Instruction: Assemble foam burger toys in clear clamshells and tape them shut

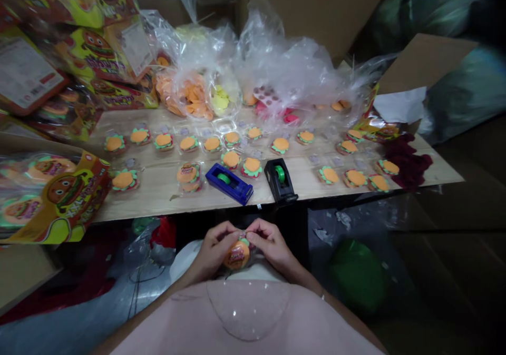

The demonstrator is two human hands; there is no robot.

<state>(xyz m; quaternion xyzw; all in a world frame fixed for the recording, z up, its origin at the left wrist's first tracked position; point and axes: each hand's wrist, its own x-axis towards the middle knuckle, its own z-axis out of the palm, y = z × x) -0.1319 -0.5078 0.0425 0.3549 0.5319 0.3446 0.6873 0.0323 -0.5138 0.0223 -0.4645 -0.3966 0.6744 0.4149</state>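
Close to my body, below the table's front edge, I hold a burger-shaped candy in a clear plastic pack [237, 256]. My left hand [215, 247] grips its left side, thumb along the top. With thumb and fingertips pinched, my right hand [272, 247] grips the upper right edge of the same pack. What lies exactly between the fingertips is too small to make out. On the table just beyond my hands are a blue tape dispenser [229, 183] and a black tape dispenser [280, 180], each with a green roll. A closed burger pack [188, 177] sits left of them.
Several open burger packs [280, 145] stand in rows on the table [158, 205]. Clear bags of orange pieces [193, 99] line the back. Printed candy boxes [75, 191] crowd the left. A dark red cloth [407, 163] lies at the right end, near an open carton [427, 76].
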